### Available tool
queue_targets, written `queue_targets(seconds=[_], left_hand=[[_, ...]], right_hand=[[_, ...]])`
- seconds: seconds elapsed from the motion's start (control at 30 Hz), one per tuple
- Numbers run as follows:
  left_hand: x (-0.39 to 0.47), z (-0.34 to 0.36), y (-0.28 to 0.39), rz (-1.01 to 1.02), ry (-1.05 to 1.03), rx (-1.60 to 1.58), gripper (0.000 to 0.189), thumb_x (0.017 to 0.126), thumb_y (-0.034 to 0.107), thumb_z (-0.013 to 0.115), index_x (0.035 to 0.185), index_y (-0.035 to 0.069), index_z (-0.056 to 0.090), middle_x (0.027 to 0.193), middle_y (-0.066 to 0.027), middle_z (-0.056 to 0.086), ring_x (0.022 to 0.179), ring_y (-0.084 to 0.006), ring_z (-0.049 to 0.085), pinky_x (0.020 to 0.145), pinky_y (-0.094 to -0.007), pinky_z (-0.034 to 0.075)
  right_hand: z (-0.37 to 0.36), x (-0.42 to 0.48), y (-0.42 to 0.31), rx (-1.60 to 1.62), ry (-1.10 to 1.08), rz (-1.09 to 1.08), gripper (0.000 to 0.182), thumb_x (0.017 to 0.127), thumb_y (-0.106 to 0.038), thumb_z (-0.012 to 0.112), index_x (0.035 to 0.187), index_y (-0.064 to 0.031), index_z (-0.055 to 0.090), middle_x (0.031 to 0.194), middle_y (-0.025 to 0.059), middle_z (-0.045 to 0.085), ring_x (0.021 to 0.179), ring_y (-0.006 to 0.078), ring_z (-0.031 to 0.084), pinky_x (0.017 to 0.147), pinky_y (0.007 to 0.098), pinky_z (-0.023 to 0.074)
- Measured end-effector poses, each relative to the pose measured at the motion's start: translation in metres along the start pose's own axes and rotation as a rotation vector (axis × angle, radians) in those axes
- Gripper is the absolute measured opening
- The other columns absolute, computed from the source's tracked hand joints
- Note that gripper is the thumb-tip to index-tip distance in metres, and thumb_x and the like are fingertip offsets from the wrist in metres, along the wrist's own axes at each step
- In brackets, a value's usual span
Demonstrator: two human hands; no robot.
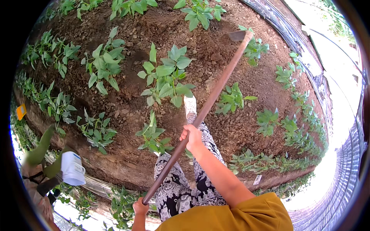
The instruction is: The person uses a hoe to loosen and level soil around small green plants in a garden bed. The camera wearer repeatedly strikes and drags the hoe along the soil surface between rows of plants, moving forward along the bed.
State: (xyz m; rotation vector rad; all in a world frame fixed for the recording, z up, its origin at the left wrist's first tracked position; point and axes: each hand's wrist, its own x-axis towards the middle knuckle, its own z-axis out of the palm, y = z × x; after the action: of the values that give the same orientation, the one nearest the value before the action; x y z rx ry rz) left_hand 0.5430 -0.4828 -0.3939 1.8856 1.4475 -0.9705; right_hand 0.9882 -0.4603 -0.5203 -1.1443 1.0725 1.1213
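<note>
I hold a hoe by its long brown wooden handle [221, 83], which slants from lower left to upper right. My left hand [140, 206] is closed around the rear end of the handle. Farther up, my right hand [192, 137] grips the shaft near its middle. At the far end, the metal hoe blade [236, 36] is at the brown soil [214, 53], close beside a leafy green plant [255, 50]; whether it touches the ground I cannot tell. Another leafy plant [166, 78] grows left of the shaft, and a smaller one [232, 99] to its right.
My white shoe [190, 105] stands among the plants. At lower left, another person in green trousers [43, 147] has a white bucket [72, 169]. Black plastic sheeting [292, 37] edges the bed at right. A yellow card [21, 111] shows at far left.
</note>
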Motion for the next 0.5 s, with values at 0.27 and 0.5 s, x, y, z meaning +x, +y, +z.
queue_targets(seconds=[0.27, 0.5], left_hand=[[-0.055, -0.010, -0.140, 0.003, -0.041, -0.034, 0.027, 0.056, 0.013, 0.065, 0.082, 0.010, 0.060, 0.067, -0.0136, 0.061, 0.064, -0.0332, 0.060, 0.063, -0.0416, 0.048], [-0.092, -0.034, -0.110, -0.035, -0.287, 0.088, 0.028, 0.064, 0.016, 0.059, 0.088, 0.004, 0.059, 0.074, -0.0200, 0.061, 0.072, -0.0361, 0.060, 0.069, -0.0441, 0.047]], right_hand=[[-0.040, -0.055, 0.155, 0.054, 0.035, -0.009, 0.011, 0.073, -0.010, 0.053, 0.067, -0.0065, 0.044, 0.051, 0.0042, 0.039, 0.044, 0.0183, 0.040, 0.046, 0.0354, 0.0375], [-0.067, -0.030, 0.242, -0.022, 0.141, -0.018, 0.012, 0.073, -0.007, 0.057, 0.073, -0.0035, 0.046, 0.056, 0.0063, 0.043, 0.043, 0.0191, 0.044, 0.040, 0.0354, 0.0402]])
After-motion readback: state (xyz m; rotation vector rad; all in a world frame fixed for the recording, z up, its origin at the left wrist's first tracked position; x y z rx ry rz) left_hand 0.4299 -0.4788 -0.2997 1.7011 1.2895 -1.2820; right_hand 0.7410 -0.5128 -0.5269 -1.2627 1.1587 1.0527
